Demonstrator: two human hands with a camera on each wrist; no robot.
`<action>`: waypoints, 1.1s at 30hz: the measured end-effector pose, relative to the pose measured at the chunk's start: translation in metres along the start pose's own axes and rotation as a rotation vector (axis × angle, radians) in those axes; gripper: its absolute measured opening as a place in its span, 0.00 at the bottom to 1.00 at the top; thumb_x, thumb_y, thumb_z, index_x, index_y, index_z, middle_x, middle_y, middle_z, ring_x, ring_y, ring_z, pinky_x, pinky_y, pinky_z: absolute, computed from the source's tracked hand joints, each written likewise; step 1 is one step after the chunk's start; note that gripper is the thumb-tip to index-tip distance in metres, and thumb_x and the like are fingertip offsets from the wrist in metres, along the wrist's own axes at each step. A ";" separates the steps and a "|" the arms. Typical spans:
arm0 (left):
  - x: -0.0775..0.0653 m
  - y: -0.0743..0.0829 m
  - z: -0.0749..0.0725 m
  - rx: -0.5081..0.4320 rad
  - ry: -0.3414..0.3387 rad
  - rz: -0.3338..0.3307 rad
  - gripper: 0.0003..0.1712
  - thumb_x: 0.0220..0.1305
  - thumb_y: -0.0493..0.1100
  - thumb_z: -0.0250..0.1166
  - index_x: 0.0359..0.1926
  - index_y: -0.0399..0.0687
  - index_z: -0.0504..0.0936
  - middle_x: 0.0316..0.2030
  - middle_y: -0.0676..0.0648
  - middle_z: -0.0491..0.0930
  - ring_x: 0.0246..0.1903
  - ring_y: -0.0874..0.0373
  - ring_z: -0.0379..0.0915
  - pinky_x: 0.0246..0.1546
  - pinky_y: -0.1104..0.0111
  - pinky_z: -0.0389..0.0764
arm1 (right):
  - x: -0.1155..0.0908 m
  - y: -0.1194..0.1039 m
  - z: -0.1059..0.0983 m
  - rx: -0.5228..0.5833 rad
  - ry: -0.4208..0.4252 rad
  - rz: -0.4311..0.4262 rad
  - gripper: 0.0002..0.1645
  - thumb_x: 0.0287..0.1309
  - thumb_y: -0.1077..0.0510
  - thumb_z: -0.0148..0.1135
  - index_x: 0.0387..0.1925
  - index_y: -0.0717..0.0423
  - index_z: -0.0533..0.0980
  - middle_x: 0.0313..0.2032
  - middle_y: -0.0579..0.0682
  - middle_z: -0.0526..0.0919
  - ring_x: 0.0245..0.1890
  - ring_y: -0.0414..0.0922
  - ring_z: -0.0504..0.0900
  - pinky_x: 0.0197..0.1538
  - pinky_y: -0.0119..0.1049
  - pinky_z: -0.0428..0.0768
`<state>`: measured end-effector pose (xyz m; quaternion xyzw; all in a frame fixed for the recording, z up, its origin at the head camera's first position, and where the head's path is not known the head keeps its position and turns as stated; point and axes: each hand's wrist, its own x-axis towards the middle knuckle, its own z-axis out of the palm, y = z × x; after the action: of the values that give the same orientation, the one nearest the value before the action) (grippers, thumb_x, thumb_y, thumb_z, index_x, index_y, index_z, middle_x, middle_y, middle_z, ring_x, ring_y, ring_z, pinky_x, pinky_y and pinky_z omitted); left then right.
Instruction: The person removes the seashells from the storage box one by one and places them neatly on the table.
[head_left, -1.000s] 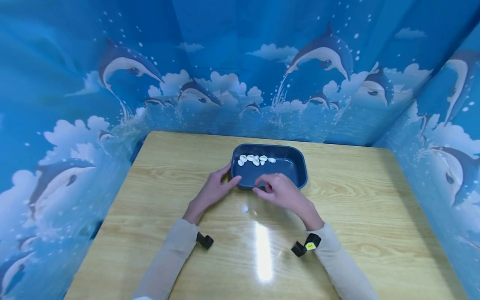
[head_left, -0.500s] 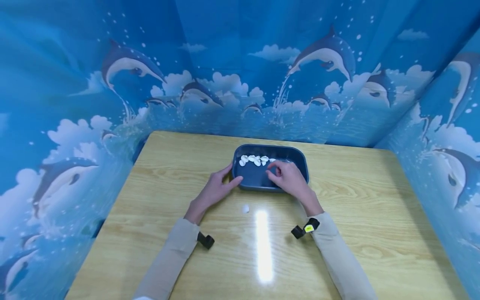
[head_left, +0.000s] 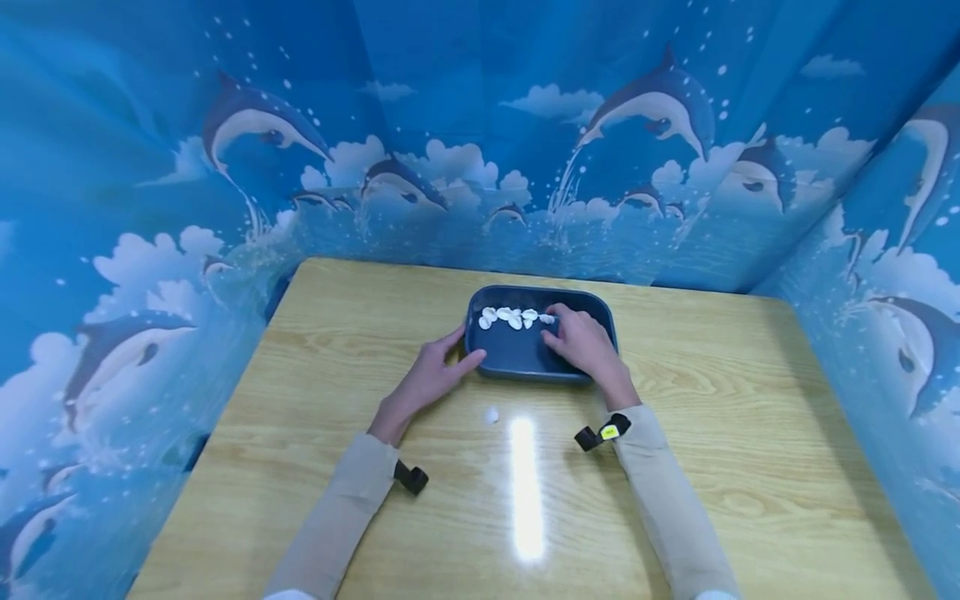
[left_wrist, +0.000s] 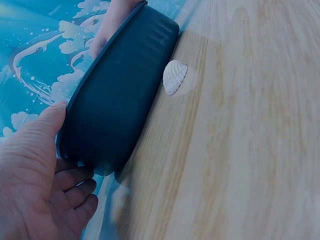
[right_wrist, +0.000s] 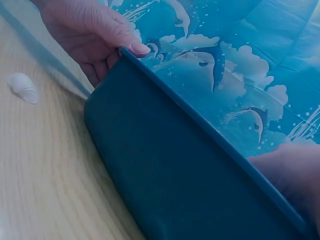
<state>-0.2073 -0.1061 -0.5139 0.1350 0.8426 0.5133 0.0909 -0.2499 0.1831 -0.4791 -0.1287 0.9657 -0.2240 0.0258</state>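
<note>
A dark blue oblong tub (head_left: 525, 358) stands on the table. My left hand (head_left: 431, 377) holds its near left corner, the thumb over the rim and the fingers along the outside wall. Several white seashells (head_left: 514, 319) lie in a row along the inside, towards the back. My right hand (head_left: 585, 342) reaches into the tub, thumb and index finger on either side of the shell (head_left: 547, 319) at the row's right end; I cannot tell whether they pinch it. The right wrist view hides those fingers behind the tub's wall. One ribbed shell (left_wrist: 175, 77) lies on the table before the tub.
The wooden table (head_left: 375, 317) reaches back to a blue dolphin-print curtain (head_left: 465, 192), which also runs down both sides. A bright light reflection (head_left: 527, 492) lies on the tabletop between the forearms.
My right hand has moved from over the tub's near rim back and right to the shell row's right end. The left hand and the loose shell have stayed in place.
</note>
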 end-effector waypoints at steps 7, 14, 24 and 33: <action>0.001 0.001 -0.001 0.013 0.002 -0.019 0.48 0.73 0.66 0.63 0.82 0.51 0.56 0.80 0.46 0.56 0.80 0.49 0.49 0.79 0.52 0.57 | 0.004 0.000 0.002 -0.094 -0.066 0.012 0.29 0.74 0.50 0.62 0.69 0.59 0.74 0.15 0.45 0.71 0.15 0.43 0.71 0.20 0.38 0.66; 0.003 0.002 0.000 0.010 -0.014 -0.010 0.46 0.74 0.63 0.63 0.82 0.52 0.56 0.80 0.48 0.56 0.80 0.50 0.49 0.79 0.52 0.57 | 0.004 0.002 0.001 -0.122 -0.111 -0.006 0.26 0.74 0.52 0.62 0.68 0.57 0.77 0.14 0.45 0.67 0.16 0.43 0.66 0.22 0.38 0.64; 0.000 0.004 0.000 0.012 0.002 -0.021 0.45 0.74 0.61 0.63 0.82 0.51 0.57 0.80 0.45 0.56 0.80 0.48 0.49 0.79 0.50 0.56 | 0.001 0.000 -0.002 0.001 -0.119 -0.092 0.14 0.74 0.58 0.62 0.54 0.55 0.87 0.51 0.56 0.89 0.31 0.44 0.83 0.35 0.41 0.81; 0.000 0.006 0.001 0.001 -0.004 -0.028 0.46 0.74 0.62 0.63 0.82 0.52 0.56 0.80 0.45 0.56 0.80 0.49 0.48 0.79 0.51 0.56 | 0.001 0.002 -0.003 0.021 -0.150 -0.114 0.11 0.71 0.59 0.67 0.50 0.54 0.89 0.50 0.53 0.90 0.44 0.46 0.88 0.45 0.44 0.87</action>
<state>-0.2062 -0.1026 -0.5088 0.1242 0.8446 0.5112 0.0998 -0.2513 0.1856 -0.4775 -0.1995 0.9497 -0.2250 0.0869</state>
